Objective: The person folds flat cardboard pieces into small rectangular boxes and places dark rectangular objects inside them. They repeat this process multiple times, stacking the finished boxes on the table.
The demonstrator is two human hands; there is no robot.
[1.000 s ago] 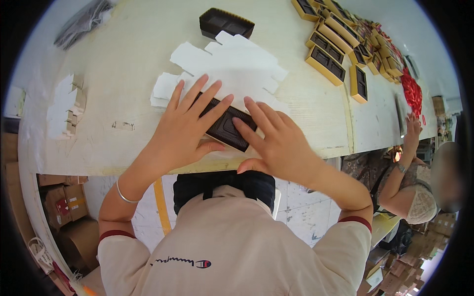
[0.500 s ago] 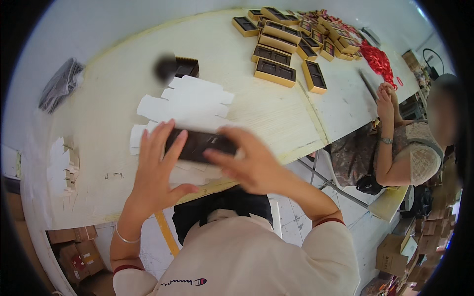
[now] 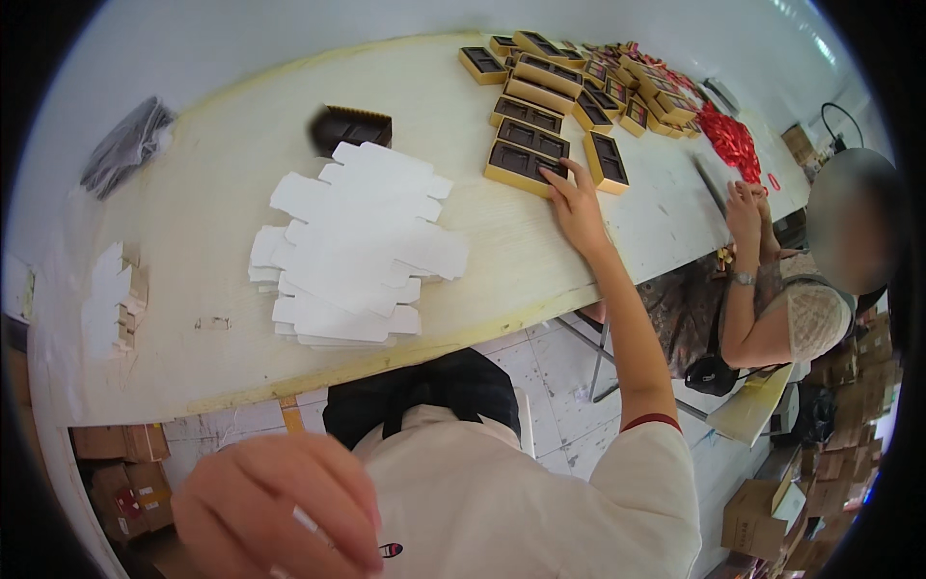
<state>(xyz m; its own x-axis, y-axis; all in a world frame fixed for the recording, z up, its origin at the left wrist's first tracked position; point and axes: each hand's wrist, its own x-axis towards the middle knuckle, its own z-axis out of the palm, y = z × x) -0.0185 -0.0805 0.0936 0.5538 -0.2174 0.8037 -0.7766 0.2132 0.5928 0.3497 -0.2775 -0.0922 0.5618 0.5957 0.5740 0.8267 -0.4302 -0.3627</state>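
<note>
My right hand [image 3: 579,205] reaches far right across the table, its fingers closed around the right end of a gold box [image 3: 516,179] with a dark insert. That box stands at the near end of a row of similar boxes. Raised close to the camera at the lower left is my left hand [image 3: 280,507], large and blurred. Its fingers are curled, and anything inside them is hidden. A pile of flat white die-cut cartons [image 3: 357,232] lies on the table in front of me. Just behind the pile sits a stack of dark inserts [image 3: 352,127], partly blurred.
Gold boxes [image 3: 550,72] crowd the back of the table [image 3: 231,270], with red ribbon [image 3: 728,140] beside them. Small white folded pieces [image 3: 121,304] and a wrapped dark bundle [image 3: 125,150] lie left. A co-worker [image 3: 772,299] sits at the right. Cardboard cartons [image 3: 757,516] stand below.
The dark insert that both hands held over the white cartons has left that spot. My right hand has moved right to the row, where another gold box now stands; my left hand has come up toward the camera.
</note>
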